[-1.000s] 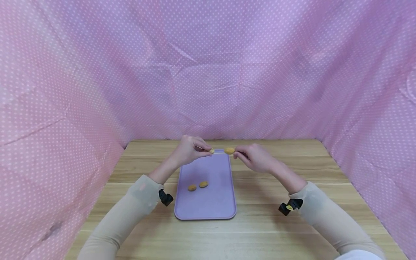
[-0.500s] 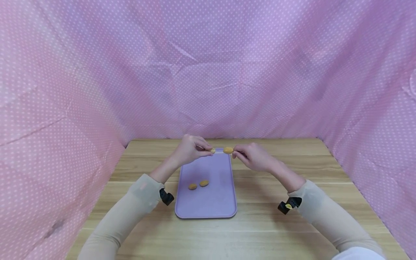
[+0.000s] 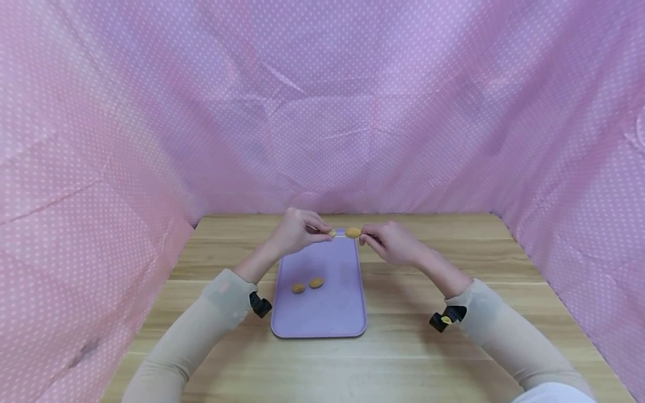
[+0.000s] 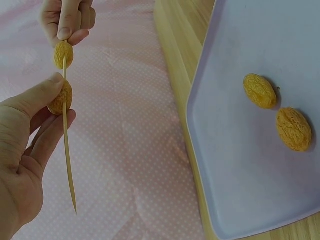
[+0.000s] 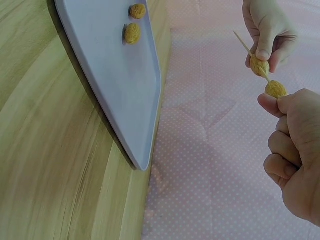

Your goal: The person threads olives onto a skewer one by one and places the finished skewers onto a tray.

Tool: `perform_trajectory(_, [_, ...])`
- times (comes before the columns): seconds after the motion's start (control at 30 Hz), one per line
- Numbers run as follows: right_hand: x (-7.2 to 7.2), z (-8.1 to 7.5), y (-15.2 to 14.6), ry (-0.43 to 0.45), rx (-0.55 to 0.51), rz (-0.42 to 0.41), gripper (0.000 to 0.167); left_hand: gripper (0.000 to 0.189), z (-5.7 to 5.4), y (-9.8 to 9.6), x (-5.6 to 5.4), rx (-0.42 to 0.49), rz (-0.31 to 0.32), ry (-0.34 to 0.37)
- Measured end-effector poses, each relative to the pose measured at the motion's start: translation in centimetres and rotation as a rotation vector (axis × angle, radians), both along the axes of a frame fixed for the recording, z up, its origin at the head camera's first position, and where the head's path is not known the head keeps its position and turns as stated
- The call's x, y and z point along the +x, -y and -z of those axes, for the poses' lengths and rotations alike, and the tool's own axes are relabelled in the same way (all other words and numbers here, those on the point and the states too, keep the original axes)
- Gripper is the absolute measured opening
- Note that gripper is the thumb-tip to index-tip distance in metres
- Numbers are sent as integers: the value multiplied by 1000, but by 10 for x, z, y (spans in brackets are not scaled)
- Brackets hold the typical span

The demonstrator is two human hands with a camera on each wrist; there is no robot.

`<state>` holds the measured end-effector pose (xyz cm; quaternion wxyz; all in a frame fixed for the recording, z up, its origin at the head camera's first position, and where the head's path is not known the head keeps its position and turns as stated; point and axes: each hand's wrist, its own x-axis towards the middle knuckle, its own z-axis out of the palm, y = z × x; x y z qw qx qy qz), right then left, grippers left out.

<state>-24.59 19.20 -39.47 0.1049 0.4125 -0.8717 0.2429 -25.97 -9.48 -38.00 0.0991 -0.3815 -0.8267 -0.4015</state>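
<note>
My left hand (image 3: 297, 232) pinches a wrinkled golden-yellow oval food piece (image 4: 61, 98) between thumb and fingertips. A thin wooden skewer (image 4: 70, 165) passes through that piece, and its pointed end sticks out beyond the left hand. Facing it, my right hand (image 3: 395, 242) grips the skewer's other end. Just past the right fingertips a second yellow oval piece (image 3: 353, 233) is threaded on the skewer. A short stretch of bare skewer shows between the two pieces. Both hands are above the far end of a lilac tray (image 3: 327, 322).
Two more yellow oval pieces lie on the tray: a left one (image 3: 298, 288) and a right one (image 3: 316, 283). The tray rests on a wooden table (image 3: 433, 358). Pink dotted cloth (image 3: 322, 157) hangs round the table's back and sides.
The gap between the two threaded pieces has narrowed slightly. My left hand has shifted a little to the right, and my right hand a little to the left.
</note>
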Motion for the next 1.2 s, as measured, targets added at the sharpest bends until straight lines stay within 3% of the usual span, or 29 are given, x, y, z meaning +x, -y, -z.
perform_trajectory(0.6, [8,0,0,8,8,5,16,14,0,-8,9,13,-8,29])
perform_trajectory(1.2, [11,6,0,-3,-13,-16,19,14,6,-15,10,6,11,-44])
